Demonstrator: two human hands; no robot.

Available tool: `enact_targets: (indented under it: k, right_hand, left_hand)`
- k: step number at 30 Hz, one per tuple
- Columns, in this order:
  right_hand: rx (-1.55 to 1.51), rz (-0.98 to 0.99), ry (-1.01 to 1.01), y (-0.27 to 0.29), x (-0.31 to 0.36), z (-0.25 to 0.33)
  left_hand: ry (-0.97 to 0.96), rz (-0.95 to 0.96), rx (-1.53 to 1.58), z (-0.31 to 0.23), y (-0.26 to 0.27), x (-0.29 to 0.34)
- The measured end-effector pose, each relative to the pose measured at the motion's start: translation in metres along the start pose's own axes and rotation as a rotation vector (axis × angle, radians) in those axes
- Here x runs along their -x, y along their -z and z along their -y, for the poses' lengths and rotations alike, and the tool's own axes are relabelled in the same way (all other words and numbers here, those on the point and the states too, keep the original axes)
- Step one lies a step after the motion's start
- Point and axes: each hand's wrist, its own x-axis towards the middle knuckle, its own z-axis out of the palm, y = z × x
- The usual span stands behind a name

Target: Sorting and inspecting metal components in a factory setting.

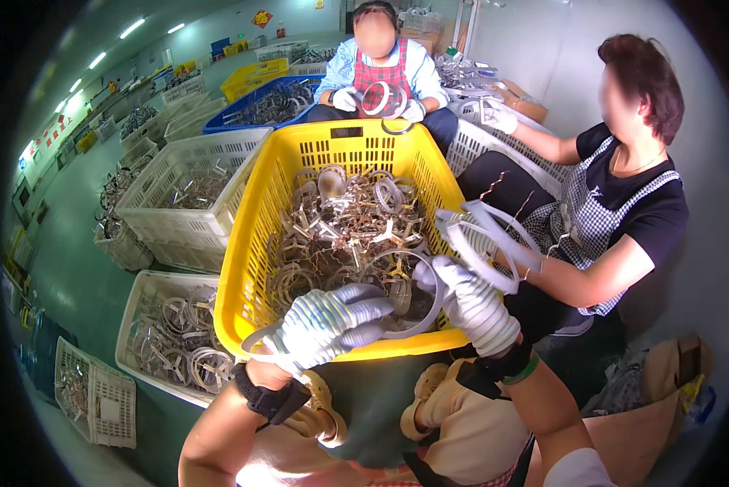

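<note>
My left hand (328, 326), in a striped knit glove, is closed at the near edge of the yellow crate (236, 304). Its fingertips meet a thin grey ring (439, 296) held upright over the crate. A second pale ring (255, 347) sticks out beside the left palm, partly hidden by the hand. From the other side, my right hand (474, 307), gloved alike, pinches the grey ring's right rim. Beneath both hands, the crate holds a tangled heap of metal rings and three-armed brackets (352, 219).
A co-worker across the crate holds a ring (375, 99); another at the right holds several pale rings (482, 243) close to my right hand. White crates (178, 154) of metal parts stand at the left, with a blue crate (218, 122) behind. A cardboard box (632, 434) sits low at the right.
</note>
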Motion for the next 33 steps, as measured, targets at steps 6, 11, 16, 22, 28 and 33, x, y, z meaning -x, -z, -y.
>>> enact_targets:
  k: [6,11,16,22,28,33]
  right_hand:
    - [0.086,-0.075,-0.174,-0.077,0.018,0.033]
    - [0.773,0.155,0.168,-0.066,0.026,0.039]
    - [0.571,0.323,-0.007,-0.079,0.042,0.022]
    - [0.703,0.381,0.011,-0.083,0.045,0.021]
    - [1.012,0.39,0.306,-0.08,0.04,0.023]
    - [1.05,0.327,0.295,-0.079,0.039,0.02]
  left_hand:
    - [-0.041,0.154,-0.094,0.007,-0.002,0.013]
    - [0.448,-0.414,0.917,0.005,0.01,0.02]
    - [0.527,-0.559,0.883,0.012,0.012,0.034]
    - [0.502,-0.502,0.838,0.011,0.013,0.04]
    - [0.544,-0.56,0.822,0.012,0.017,0.036]
    - [0.522,-0.535,0.79,0.008,0.017,0.036]
